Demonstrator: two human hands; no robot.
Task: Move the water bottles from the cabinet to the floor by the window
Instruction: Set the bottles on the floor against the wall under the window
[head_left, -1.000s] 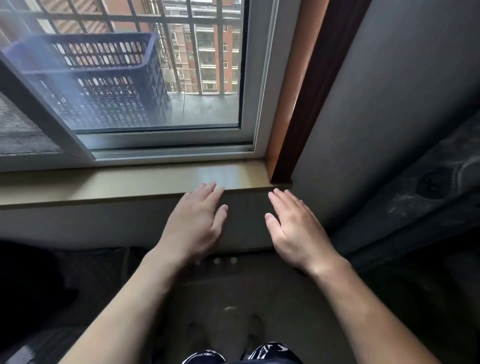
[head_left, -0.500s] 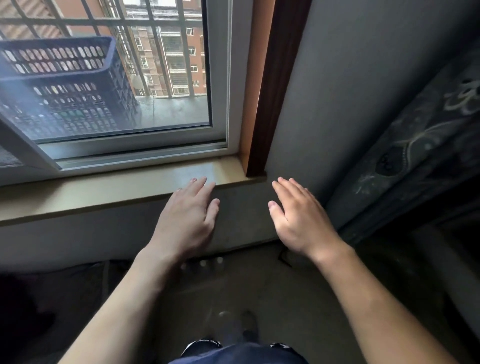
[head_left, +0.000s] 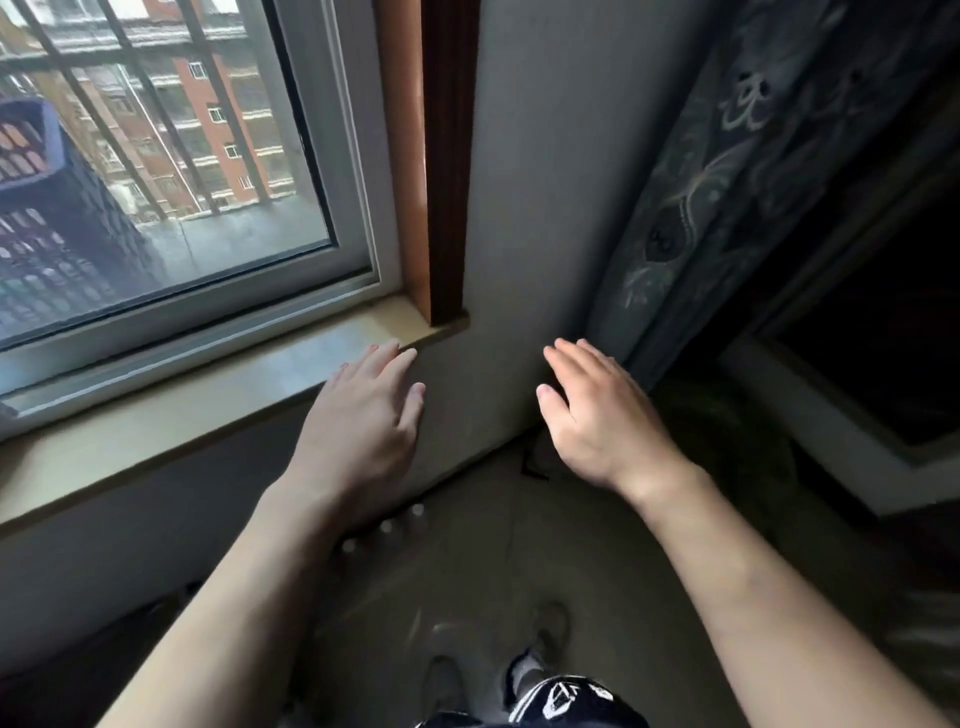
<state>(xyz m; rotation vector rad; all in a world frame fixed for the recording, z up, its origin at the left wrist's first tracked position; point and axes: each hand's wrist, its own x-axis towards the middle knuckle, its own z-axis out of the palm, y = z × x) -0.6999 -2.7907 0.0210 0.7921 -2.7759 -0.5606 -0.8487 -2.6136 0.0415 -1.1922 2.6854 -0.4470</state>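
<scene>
L hand (head_left: 363, 421) & R hand (head_left: 597, 410) hover palm-down, fingers (head_left: 387, 358) straight, holding nothing, over three white-capped water bottles (head_left: 386, 526) on grey floor (head_left: 571, 571) below beige windowsill (head_left: 208, 400).

I have the bare left hand (head_left: 363, 421) and bare right hand (head_left: 597, 410) held out flat, fingers straight, both empty and apart. The left fingertips reach the edge of the beige window sill (head_left: 156, 415); I can't tell whether they touch it. Below that wrist, three small white round caps (head_left: 385, 526) sit in a row on the grey floor (head_left: 519, 571) against the wall. A blue slotted plastic basket (head_left: 52, 218) sits outside the glass.
</scene>
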